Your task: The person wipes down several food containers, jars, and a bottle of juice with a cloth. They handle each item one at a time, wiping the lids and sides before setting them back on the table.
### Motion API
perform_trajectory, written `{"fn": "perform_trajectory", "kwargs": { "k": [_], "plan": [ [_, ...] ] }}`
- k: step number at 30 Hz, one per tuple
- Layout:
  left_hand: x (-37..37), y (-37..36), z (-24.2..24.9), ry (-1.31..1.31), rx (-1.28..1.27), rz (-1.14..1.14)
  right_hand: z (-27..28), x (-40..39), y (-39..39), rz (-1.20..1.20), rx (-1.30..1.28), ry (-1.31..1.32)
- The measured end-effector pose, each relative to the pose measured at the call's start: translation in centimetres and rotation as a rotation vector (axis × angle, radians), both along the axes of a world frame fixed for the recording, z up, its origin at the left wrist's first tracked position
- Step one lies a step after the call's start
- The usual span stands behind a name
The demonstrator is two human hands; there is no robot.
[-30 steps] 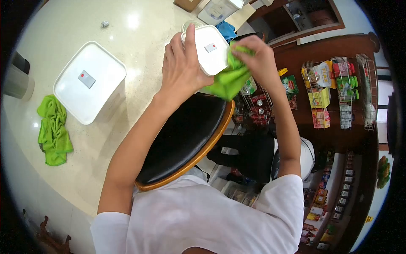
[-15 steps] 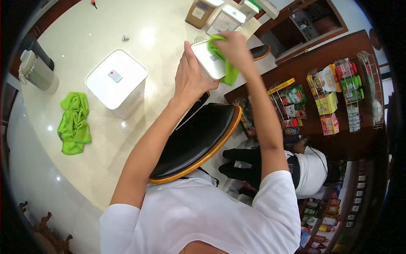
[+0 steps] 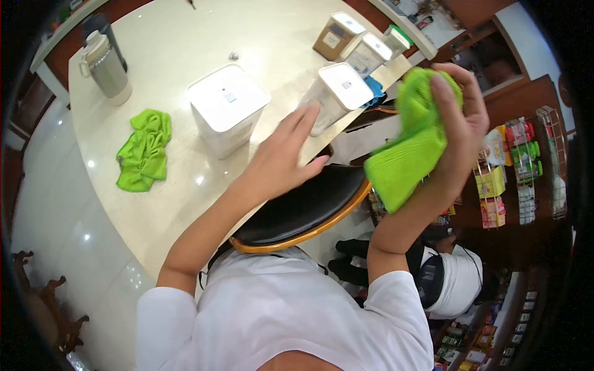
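Note:
My right hand (image 3: 465,117) is closed around a bright green cloth (image 3: 408,151), held up to the right of the table's edge. The cloth hangs down from the fingers in a loose fold. My left hand (image 3: 286,153) has its fingers stretched out, thumb apart, with the fingertips right at the near side of a clear container (image 3: 326,110) with a white lid. That container stands close to the table's edge. Left of it is a larger white-lidded container (image 3: 228,102) bearing a small label. A second green cloth (image 3: 145,150) lies crumpled farther left on the table.
Beyond the smaller container stand a brown-filled container (image 3: 337,38), another clear one (image 3: 369,54) and a blue cloth (image 3: 374,91). A jug (image 3: 106,68) is at the far left. A black chair (image 3: 303,210) sits against the table. A person in white (image 3: 455,281) bends near the shelves.
My right hand has lifted the green cloth off the container's lid and moved right, nearer to me. My left hand has let go of the container, which now stands on the table.

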State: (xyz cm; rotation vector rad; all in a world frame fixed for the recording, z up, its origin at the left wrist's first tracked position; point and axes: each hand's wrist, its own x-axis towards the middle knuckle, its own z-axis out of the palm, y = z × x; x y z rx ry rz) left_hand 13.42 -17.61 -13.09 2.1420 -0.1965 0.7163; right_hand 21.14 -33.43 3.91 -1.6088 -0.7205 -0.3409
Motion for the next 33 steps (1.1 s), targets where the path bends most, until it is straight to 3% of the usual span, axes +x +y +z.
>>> {"fn": "perform_trajectory", "kwargs": {
  "k": [1,2,3,4,6,7,8,9,13,15,20,22,23,27,31,33],
  "plan": [
    [-3.0,1.5,0.6,0.019,0.011,0.001,-1.3,-0.3,1.8,0.008,-0.062,-0.078],
    [-4.4,3.0,0.4,-0.251,-0.015,0.204,-2.6,0.0,4.0,0.016,-0.116,-0.16],
    [-6.1,4.3,1.1,-0.237,0.101,0.537,-4.3,1.0,6.4,0.061,-0.166,-0.165],
    [-6.1,6.2,0.5,-0.177,0.087,0.645,-6.3,2.0,8.9,0.104,-0.223,-0.174],
    [-4.1,8.4,-0.8,-0.189,0.159,0.736,-10.1,2.2,13.9,0.192,-0.396,0.069],
    [-3.2,8.9,-2.0,-0.188,0.151,0.75,-13.9,2.5,15.7,0.153,-0.483,-0.278],
    [-2.1,9.3,-3.3,-0.099,-0.062,0.603,-16.4,2.8,17.0,0.114,-0.553,-0.635],
    [-1.5,9.7,-4.0,-0.018,-0.276,0.453,-16.1,1.9,16.7,0.145,-0.536,-0.69],
    [-1.7,9.8,-3.8,0.068,-0.301,0.448,-13.2,0.4,13.3,0.274,-0.697,-0.659],
    [-1.9,10.0,-3.9,0.054,-0.309,0.446,-12.9,1.6,14.4,0.098,-0.802,-0.541],
    [-1.8,10.1,-4.0,0.053,-0.316,0.479,-13.3,0.6,20.2,0.042,-0.753,-0.495],
    [-1.6,10.4,-4.7,-0.008,-0.276,0.483,-13.3,-1.1,20.3,0.299,-0.668,-0.475],
    [-1.5,10.4,-4.7,0.001,-0.265,0.501,-13.3,-0.9,20.2,0.317,-0.666,-0.441],
    [-1.7,10.2,-4.6,0.021,-0.286,0.491,-11.8,2.6,20.8,0.072,-0.913,-0.407],
    [-1.7,10.5,-5.0,0.0,-0.313,0.482,-12.4,0.6,22.0,0.278,-0.756,-0.56],
    [-1.4,10.3,-5.7,-0.071,-0.258,0.514,-12.2,-0.1,22.1,0.242,-0.805,-0.572]
  ]
}}
